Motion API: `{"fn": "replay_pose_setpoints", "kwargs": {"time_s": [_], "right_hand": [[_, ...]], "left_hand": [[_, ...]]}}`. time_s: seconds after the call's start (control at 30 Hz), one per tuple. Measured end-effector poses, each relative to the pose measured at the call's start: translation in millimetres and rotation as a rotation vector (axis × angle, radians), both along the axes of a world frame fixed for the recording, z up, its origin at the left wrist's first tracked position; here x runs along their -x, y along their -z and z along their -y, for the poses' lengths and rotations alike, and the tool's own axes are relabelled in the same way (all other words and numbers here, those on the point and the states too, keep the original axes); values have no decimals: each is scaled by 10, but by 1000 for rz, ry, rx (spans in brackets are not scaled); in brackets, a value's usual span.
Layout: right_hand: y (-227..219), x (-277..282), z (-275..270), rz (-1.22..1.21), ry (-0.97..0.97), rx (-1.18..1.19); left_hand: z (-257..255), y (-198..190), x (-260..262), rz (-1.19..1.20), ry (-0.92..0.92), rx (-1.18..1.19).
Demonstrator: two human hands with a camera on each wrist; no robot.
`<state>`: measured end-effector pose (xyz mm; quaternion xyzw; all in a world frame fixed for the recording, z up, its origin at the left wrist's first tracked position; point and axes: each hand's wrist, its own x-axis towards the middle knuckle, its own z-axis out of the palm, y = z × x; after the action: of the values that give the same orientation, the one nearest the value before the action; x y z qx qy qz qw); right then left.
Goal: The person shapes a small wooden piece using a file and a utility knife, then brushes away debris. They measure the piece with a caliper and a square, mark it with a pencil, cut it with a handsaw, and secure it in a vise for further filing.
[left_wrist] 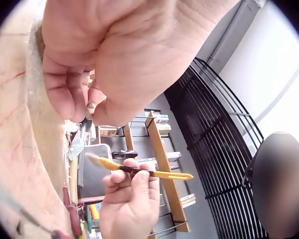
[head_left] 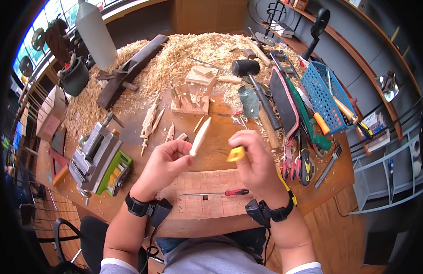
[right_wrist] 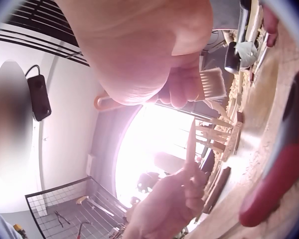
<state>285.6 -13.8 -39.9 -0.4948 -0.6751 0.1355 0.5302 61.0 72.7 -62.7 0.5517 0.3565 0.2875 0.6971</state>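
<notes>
My left hand (head_left: 168, 164) pinches a pale, pointed wooden piece (head_left: 202, 137) near its lower end, its tip angled up and away. My right hand (head_left: 258, 166) grips a flat brush with a yellow handle (head_left: 236, 154), just to the right of the wood. In the left wrist view the brush's handle (left_wrist: 172, 175) runs sideways through the fingers. Pale bristles (right_wrist: 213, 83) stick out past the fingers in the right wrist view. Brush and wooden piece are apart. Below both hands, a slim metal tool with a red-and-black handle (head_left: 237, 192) lies on a wooden board (head_left: 179, 182).
A vise (head_left: 95, 153) stands at the left. Wood shavings (head_left: 184, 52) heap across the back. A wooden stand (head_left: 191, 106) and carved pieces (head_left: 150, 121) lie ahead. On the right are a mallet (head_left: 245, 67), a blue basket (head_left: 321, 91) and several hand tools.
</notes>
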Motion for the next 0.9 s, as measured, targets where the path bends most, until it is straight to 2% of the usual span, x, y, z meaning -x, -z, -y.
{"fn": "replay_pose_setpoints", "kwargs": {"time_s": [0.07,0.13,0.17,0.2,0.27,0.3,0.33,0.4,0.43,0.47,0.53,0.57,0.6,0.67,0.7,0.73,0.8,0.83,0.9], "right_hand": [[-4,-9,26,-39,7,-2],[-32,-6,62,-190,-2,68],[-75,-40,12,10,37,-85],[-53,-39,26,12,31,-77],[7,-19,85,-242,44,24],[-33,46,105,-391,-26,71],[-31,103,112,-389,-28,76],[-12,194,116,-438,-238,153],[15,204,88,-281,-201,164],[49,171,45,-282,-201,167],[90,93,-25,-144,85,46],[42,104,-16,-319,104,35],[-1,112,17,-317,102,36],[-45,123,93,-476,-119,146],[-29,131,83,-369,-210,188],[18,113,45,-371,-209,187],[112,61,-29,-147,95,80],[77,63,-6,-143,96,79],[-44,104,74,-428,-34,165]], "left_hand": [[39,75,-4,2,-6,-11],[58,102,-12,16,20,-3],[56,125,-5,-10,45,10],[65,117,-9,-7,39,18],[94,62,-25,50,76,58],[103,58,-21,53,73,64],[107,56,-20,11,98,56],[119,74,-7,-32,124,50],[133,91,6,-56,130,32],[143,103,14,-80,137,13],[144,52,9,-102,140,7],[136,31,5,-125,143,-4],[133,31,4,-123,141,-3],[130,31,13,-110,156,16],[124,36,20,-112,156,15],[116,49,27,-116,157,9],[122,57,30,-116,160,7],[114,49,26,-97,164,25],[112,45,19,-78,163,44]]}}
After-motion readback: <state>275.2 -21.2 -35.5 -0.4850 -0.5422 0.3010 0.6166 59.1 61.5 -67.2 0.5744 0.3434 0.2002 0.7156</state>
